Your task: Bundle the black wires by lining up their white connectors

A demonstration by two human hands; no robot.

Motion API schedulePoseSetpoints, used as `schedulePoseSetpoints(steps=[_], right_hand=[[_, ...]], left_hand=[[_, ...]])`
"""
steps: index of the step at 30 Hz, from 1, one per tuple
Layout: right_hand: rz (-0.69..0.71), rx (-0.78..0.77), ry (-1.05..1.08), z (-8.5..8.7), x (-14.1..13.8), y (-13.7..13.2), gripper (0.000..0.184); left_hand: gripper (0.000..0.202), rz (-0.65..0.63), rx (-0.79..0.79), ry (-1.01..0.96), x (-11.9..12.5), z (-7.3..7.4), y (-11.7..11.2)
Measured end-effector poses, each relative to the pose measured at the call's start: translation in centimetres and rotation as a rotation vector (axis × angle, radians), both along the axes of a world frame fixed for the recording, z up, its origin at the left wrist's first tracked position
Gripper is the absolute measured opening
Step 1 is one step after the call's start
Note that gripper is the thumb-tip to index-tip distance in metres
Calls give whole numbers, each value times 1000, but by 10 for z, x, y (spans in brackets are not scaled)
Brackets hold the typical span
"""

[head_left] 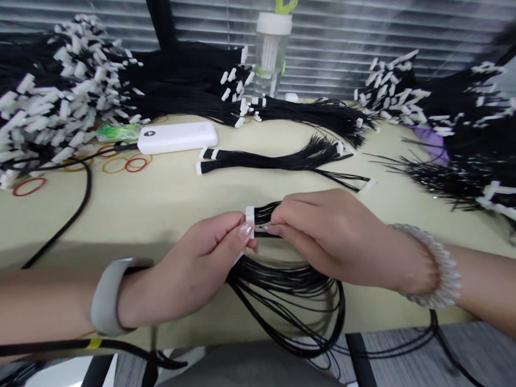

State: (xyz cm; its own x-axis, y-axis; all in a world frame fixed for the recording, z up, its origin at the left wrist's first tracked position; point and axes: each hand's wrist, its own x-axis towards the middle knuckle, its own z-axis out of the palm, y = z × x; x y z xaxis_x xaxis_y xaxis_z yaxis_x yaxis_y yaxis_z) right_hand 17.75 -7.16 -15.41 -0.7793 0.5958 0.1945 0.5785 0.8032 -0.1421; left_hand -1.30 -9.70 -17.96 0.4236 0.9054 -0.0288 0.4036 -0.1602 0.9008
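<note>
Between thumb and fingers, my left hand (213, 252) grips a small white connector (250, 214) near the middle of the table. Thin black wires (265, 214) run from the connector's right side toward my right hand (328, 233). That hand is closed in a pinch on a black wire (271, 230) close to the connector; the wire's tip is too small to make out. Below both hands hangs a looped bundle of black wires (287, 278), dropping past the table's front edge. Part of another white piece shows under my left fingers.
Two finished-looking wire bundles (265, 160) lie behind my hands. A white power bank (177, 137) with a black cable, rubber bands (136, 163) and a clear bottle (271, 56) stand farther back. Heaps of wires with white connectors (66, 99) fill the left, more wires (457, 167) the right.
</note>
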Motion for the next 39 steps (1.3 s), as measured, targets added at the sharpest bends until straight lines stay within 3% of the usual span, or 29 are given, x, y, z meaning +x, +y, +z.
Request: schedulePoseSetpoints(steps=[14,23,31,35,39], right_hand=[[25,-6,-25,2,0,2,24],[18,43,13,-5,-4,2,19],[13,68,108,-5,-3,6,28],[-27,55,109,0,2,13,14],[-80,68,74,2,5,15,17]], left_hand=[[25,0,34,30,0,1,0],[25,-58,45,31,-1,1,1],[25,-23,26,11,0,-1,1],[26,-6,3,18,0,-1,1],[27,-6,-1,15,-1,-2,1]])
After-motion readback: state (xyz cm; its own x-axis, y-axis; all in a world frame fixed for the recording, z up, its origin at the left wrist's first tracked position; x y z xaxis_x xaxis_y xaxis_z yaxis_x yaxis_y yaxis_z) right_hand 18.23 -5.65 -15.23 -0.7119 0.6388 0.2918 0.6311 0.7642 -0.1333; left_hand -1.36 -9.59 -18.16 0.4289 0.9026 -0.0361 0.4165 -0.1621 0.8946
